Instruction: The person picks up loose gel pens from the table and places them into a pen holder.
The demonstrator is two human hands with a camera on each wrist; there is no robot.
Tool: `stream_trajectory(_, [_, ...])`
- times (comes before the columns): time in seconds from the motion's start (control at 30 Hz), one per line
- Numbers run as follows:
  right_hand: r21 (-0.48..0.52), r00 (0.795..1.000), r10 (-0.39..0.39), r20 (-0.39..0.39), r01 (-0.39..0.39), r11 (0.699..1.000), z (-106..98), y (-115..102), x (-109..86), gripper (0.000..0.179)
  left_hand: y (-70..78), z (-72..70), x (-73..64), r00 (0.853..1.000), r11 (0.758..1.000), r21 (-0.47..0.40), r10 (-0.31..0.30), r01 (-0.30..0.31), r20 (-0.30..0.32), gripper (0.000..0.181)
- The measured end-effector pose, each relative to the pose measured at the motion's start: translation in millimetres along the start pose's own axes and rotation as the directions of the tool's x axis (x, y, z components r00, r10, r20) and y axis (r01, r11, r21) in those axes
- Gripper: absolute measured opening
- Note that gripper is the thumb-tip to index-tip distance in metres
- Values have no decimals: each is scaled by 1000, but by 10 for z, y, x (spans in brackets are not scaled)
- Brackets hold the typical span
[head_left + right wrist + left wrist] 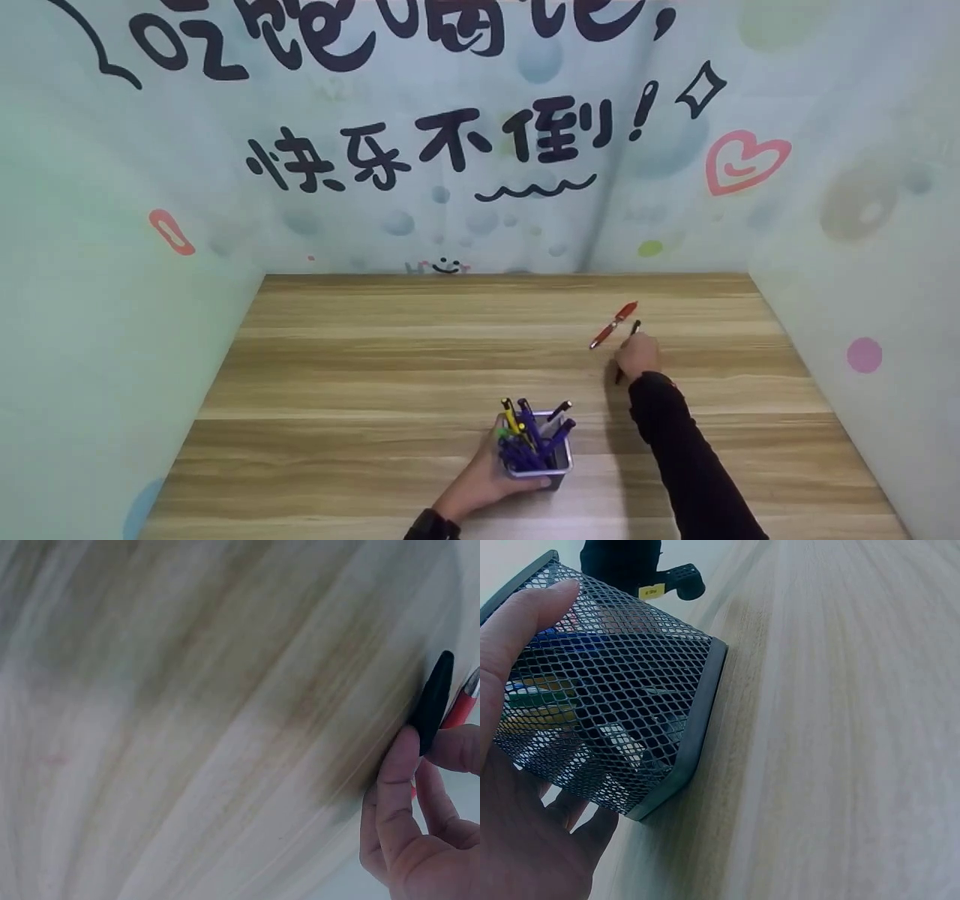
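Note:
My left hand (480, 480) grips a dark metal mesh pen holder (641, 675), its thumb along one side and the fingers round the other. Several pens, mostly blue (529, 424) with a yellow one (511, 415) among them, stand in the holder and poke out of its top. Farther forward and to the right, my right hand (639, 355) pinches a black pen (435, 701) between thumb and fingers, close over the table. Just left of that hand lies a red pen (613, 325) with a silver tip, partly hidden by the fingers in the right wrist view.
The wood-grain table (360, 360) is enclosed by a printed back wall (450, 217) with black lettering and by side walls (90, 315) at left and right. In the left wrist view, a dark sleeve (619, 562) shows behind the holder.

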State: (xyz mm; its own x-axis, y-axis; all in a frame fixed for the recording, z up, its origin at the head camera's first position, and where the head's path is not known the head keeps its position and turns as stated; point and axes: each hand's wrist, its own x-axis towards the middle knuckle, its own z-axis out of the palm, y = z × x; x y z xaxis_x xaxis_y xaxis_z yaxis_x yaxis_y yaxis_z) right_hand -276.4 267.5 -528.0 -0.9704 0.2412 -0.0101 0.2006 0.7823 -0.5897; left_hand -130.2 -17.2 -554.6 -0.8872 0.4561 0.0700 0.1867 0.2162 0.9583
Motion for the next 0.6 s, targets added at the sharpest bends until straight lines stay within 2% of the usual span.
stream_trajectory(0.13, [71, 999, -3, 32, 1, 997, -57, 33, -16, 25, 2, -8, 16, 999, 999, 15, 45, -45, 6, 105])
stream_trajectory(0.23, [100, 998, -13, 57, 8, 995, -105, 58, -39, 16, -4, -9, 20, 998, 998, 25, 56, -57, 8, 103])
stream_trajectory(0.3, [111, 998, -9, 66, 2, 994, -138, 59, -63, 13, -5, -10, 16, 999, 999, 30, 41, -41, 6, 105])
stream_trajectory(0.43, [191, 996, 20, 86, -37, 981, -216, -10, -142, 29, 2, -10, 17, 1000, 999, 26, 29, -29, 9, 108])
stream_trajectory(0.5, [258, 995, 29, 93, -52, 965, -259, -63, -199, 34, 11, -8, 12, 1000, 999, 26, 20, -20, 8, 110])
stream_trajectory(0.6, [415, 995, 29, 96, -67, 907, -332, -151, -303, 43, 16, -4, 2, 1000, 1000, 25, 7, -8, 6, 112])
